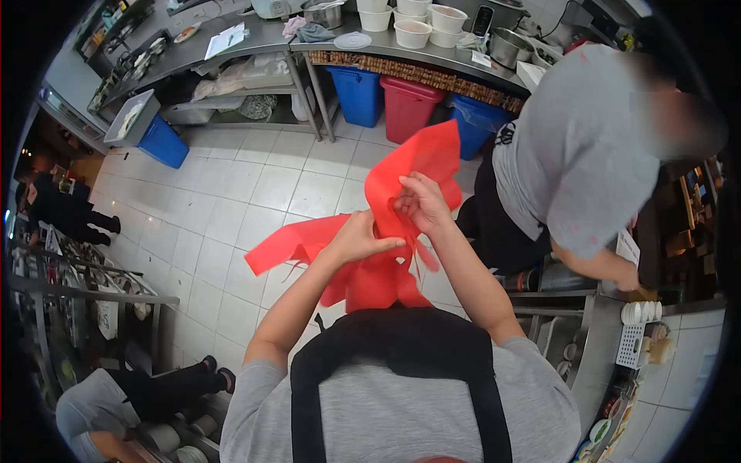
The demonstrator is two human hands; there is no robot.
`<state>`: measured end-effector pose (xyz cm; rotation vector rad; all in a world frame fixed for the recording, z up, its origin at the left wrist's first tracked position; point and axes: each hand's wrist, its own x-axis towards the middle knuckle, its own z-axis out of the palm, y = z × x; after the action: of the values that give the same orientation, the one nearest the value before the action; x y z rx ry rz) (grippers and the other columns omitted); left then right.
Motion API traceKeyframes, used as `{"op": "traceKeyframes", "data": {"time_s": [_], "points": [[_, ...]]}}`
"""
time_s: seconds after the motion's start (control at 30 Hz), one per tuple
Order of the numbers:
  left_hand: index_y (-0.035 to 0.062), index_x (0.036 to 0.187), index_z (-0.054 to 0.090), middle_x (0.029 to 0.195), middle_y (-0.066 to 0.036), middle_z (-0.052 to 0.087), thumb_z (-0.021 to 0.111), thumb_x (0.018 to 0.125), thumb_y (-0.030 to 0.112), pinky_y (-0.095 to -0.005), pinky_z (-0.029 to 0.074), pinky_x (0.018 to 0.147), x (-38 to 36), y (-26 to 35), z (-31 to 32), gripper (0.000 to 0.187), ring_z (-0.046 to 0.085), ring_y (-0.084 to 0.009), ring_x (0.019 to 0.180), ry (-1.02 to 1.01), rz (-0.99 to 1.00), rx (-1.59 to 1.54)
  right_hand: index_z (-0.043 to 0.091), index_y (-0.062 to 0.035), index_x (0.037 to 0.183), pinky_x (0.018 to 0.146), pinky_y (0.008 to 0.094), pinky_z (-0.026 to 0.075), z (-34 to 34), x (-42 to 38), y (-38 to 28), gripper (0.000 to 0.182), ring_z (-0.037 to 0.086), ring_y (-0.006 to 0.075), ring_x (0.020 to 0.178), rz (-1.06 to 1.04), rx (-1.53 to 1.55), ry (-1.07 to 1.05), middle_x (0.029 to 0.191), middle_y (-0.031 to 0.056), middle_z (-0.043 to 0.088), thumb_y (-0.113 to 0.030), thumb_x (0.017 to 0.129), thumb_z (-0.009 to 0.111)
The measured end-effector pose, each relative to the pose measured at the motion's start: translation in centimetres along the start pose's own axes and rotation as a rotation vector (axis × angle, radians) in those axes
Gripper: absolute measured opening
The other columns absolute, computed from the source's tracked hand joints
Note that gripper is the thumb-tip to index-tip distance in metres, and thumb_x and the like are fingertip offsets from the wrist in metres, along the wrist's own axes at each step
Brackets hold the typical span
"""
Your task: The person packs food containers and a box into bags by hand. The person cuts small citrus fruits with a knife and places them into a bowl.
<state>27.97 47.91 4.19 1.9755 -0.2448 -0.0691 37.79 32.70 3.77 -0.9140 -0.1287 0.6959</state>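
Observation:
A bright red bag point(413, 158) of thin, creased material hangs in front of my chest, spread out to the left and upward, with narrow strips dangling from it. My left hand point(363, 239) is closed on its gathered middle, thumb stretched over the front and the other fingers mostly hidden behind the folds. Just above and to the right, my right hand point(423, 204) has its fingers curled in a pinch against the upper part of the bag. The lower folds fall in front of my black apron point(394, 339).
A steel counter point(270, 44) runs along the back with several white tubs point(413, 33). Under it stand blue bins point(355, 94) and a red bin point(409, 108). A co-worker point(579, 147) stands close on my right; another person point(100, 409) is at lower left. Metal racks point(100, 293) line the left.

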Motion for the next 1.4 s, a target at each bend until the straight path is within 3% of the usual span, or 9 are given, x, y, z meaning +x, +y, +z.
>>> {"op": "traceKeyframes", "data": {"time_s": [0.17,0.2,0.4,0.5,0.67,0.77,1.1,1.27,1.4], "points": [[-0.0021,0.096,0.058,0.084,-0.002,0.062,0.056,0.085,0.015,-0.0231,0.045,0.068,6.1,-6.5,-2.8,0.02,0.056,-0.0071,0.077,0.007,-0.174,-0.411,0.052,0.0011,0.101,0.079,0.0321,0.051,-0.7,6.8,-0.9,0.02,0.062,0.0229,0.085,0.055,0.031,-0.112,0.095,0.0153,0.061,-0.009,0.084,0.054],[-0.0032,0.093,0.059,0.082,-0.002,0.061,0.049,0.086,0.008,-0.0214,0.043,0.06,7.2,-6.4,-2.6,0.016,0.053,-0.0049,0.069,0.154,-0.024,-0.58,0.052,0.0012,0.102,0.082,0.0327,0.05,-0.9,7.8,-0.9,0.021,0.061,0.0236,0.089,0.016,0.002,-0.145,0.098,0.0161,0.06,-0.008,0.084,0.055],[-0.0014,0.104,0.055,0.084,-0.002,0.06,0.05,0.087,0.01,-0.0196,0.039,0.059,15.5,-9.8,-8.4,0.021,0.049,-0.0044,0.067,0.187,-0.161,-0.665,0.05,0.0018,0.113,0.094,0.034,0.041,-2.6,16.5,-2.9,0.032,0.051,0.0227,0.11,-0.058,0.093,-0.298,0.119,0.0144,0.052,-0.013,0.084,0.056],[0.0,0.106,0.054,0.086,-0.002,0.06,0.052,0.088,0.013,-0.0204,0.04,0.06,19.7,-10.9,-10.9,0.022,0.051,-0.0057,0.068,0.196,-0.111,-0.668,0.043,0.0023,0.123,0.099,0.0335,0.036,-3.0,20.6,-4.6,0.05,0.045,0.0211,0.117,0.046,0.452,-0.468,0.128,0.0133,0.045,-0.031,0.088,0.054],[-0.0003,0.109,0.051,0.091,-0.004,0.06,0.051,0.089,0.02,-0.0235,0.044,0.067,24.9,-13.7,-13.3,0.029,0.055,-0.0096,0.076,0.311,-0.168,-0.71,0.025,0.0048,0.135,0.106,0.0359,0.025,-3.5,27.6,-6.6,0.089,0.034,0.0223,0.126,-0.106,-0.218,-0.476,0.139,0.0143,0.032,-0.065,0.082,0.039],[-0.0014,0.111,0.048,0.102,-0.006,0.057,0.055,0.087,0.031,-0.0267,0.044,0.079,28.1,-14.1,-14.4,0.041,0.054,-0.0126,0.091,0.432,-0.248,-0.828,0.018,0.0093,0.136,0.108,0.0362,0.018,-3.9,31.0,-7.9,0.111,0.023,0.0226,0.132,-0.013,0.023,-0.494,0.144,0.0152,0.021,-0.073,0.069,0.051],[-0.0006,0.116,0.047,0.109,-0.007,0.055,0.056,0.087,0.037,-0.0293,0.042,0.085,42.0,-19.7,-21.7,0.049,0.052,-0.0149,0.1,0.156,-0.173,-0.723,0.023,-0.0016,0.139,0.109,0.0368,0.015,-5.4,42.3,-11.8,0.096,0.017,0.0234,0.135,-0.342,-0.844,-0.35,0.145,0.0144,0.02,-0.043,0.067,0.073],[0.0003,0.116,0.049,0.109,-0.005,0.056,0.052,0.09,0.034,-0.027,0.042,0.085,47.7,-21.9,-27.0,0.043,0.053,-0.0121,0.098,-0.03,-0.293,-0.835,0.056,0.0006,0.116,0.099,0.0323,0.034,-5.7,49.3,-11.8,0.035,0.047,0.0226,0.116,-0.38,-0.612,-0.022,0.119,0.0158,0.055,-0.019,0.086,0.056],[0.0002,0.113,0.05,0.108,-0.005,0.056,0.053,0.089,0.032,-0.0263,0.042,0.085,50.8,-23.2,-29.2,0.04,0.053,-0.0116,0.098,-0.087,-0.263,-0.781,0.06,0.0053,0.107,0.087,0.0276,0.042,-5.1,52.6,-12.7,0.037,0.058,0.0156,0.092,-0.249,-0.314,0.189,0.101,0.0133,0.063,-0.022,0.094,0.039]]}}
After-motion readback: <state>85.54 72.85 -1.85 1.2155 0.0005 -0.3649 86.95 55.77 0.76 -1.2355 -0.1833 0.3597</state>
